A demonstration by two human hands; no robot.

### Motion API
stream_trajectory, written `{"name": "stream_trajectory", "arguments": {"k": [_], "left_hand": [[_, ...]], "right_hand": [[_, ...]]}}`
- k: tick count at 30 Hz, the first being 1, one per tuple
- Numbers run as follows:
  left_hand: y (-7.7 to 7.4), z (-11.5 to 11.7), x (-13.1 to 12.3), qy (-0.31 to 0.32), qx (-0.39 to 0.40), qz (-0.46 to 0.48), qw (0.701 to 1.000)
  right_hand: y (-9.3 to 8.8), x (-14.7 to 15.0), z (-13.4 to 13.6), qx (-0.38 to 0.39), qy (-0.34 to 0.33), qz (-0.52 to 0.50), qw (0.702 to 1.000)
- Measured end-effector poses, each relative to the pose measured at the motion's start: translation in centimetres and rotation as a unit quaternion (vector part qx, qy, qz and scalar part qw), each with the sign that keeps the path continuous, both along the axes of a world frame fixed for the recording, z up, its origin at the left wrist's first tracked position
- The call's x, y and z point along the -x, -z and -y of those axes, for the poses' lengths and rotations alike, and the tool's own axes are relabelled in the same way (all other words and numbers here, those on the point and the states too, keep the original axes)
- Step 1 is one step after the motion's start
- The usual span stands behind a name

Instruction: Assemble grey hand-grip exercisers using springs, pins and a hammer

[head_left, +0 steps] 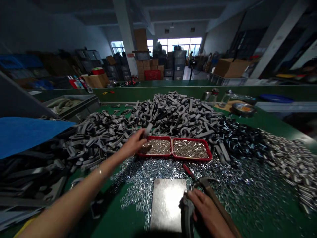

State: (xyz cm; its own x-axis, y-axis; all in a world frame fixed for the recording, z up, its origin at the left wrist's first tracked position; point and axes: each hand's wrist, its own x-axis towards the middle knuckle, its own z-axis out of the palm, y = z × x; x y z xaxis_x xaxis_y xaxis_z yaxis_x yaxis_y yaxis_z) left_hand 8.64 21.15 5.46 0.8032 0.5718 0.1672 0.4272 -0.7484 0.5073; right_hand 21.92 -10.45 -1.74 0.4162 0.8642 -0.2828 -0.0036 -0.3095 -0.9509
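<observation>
My left hand (137,141) is stretched forward over the near edge of the grey parts pile, its fingers closed on a small grey part (148,130), slightly blurred. Just beside it is the left red tray (171,147) of small silver pins. My right hand (201,205) is closed on a dark grey curved part (187,211) at the right edge of a flat metal plate (166,205). A hammer (213,193) lies right by that hand, its handle partly hidden. A red-handled tool (187,170) lies just beyond the plate.
Grey hook-shaped parts (173,114) are heaped behind the trays. Loose rings and nuts (141,186) cover the green table around the plate. Black parts (244,140) and silver cylinders (294,162) lie right. Jars (226,98) and a metal bowl (243,109) stand farther back.
</observation>
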Motion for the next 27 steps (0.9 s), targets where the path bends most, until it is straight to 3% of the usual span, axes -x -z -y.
{"name": "stream_trajectory", "arguments": {"k": [1, 2, 4, 6, 8, 14, 22, 27], "left_hand": [[0.7, 3.7, 1.5, -0.014, 0.131, 0.066, 0.989], [1.7, 7.5, 2.7, -0.032, 0.278, 0.105, 0.954], [3.9, 14.9, 4.5, -0.082, 0.49, 0.145, 0.856], [5.6, 20.4, 5.3, -0.1, 0.572, 0.181, 0.794], [6.3, 23.3, 5.7, -0.112, 0.586, 0.198, 0.778], [4.9, 24.5, 6.0, -0.117, 0.552, 0.189, 0.804], [4.4, 26.2, 5.2, -0.105, 0.527, 0.172, 0.826], [4.5, 26.1, 5.3, -0.106, 0.488, 0.169, 0.85]], "right_hand": [[-0.1, 0.3, -0.4, -0.008, -0.002, 0.049, 0.999], [-0.2, 0.8, -0.8, -0.018, -0.005, 0.101, 0.995], [-0.5, 1.8, -1.0, -0.039, -0.021, 0.18, 0.983], [-0.7, 2.9, -0.8, -0.048, -0.049, 0.223, 0.972], [-1.1, 3.7, -0.3, -0.056, -0.073, 0.246, 0.965], [-2.0, 5.1, 1.2, -0.064, -0.104, 0.307, 0.944], [-2.4, 5.1, 1.9, -0.111, -0.096, 0.345, 0.927], [-2.4, 5.5, 2.1, -0.136, -0.082, 0.284, 0.946]]}}
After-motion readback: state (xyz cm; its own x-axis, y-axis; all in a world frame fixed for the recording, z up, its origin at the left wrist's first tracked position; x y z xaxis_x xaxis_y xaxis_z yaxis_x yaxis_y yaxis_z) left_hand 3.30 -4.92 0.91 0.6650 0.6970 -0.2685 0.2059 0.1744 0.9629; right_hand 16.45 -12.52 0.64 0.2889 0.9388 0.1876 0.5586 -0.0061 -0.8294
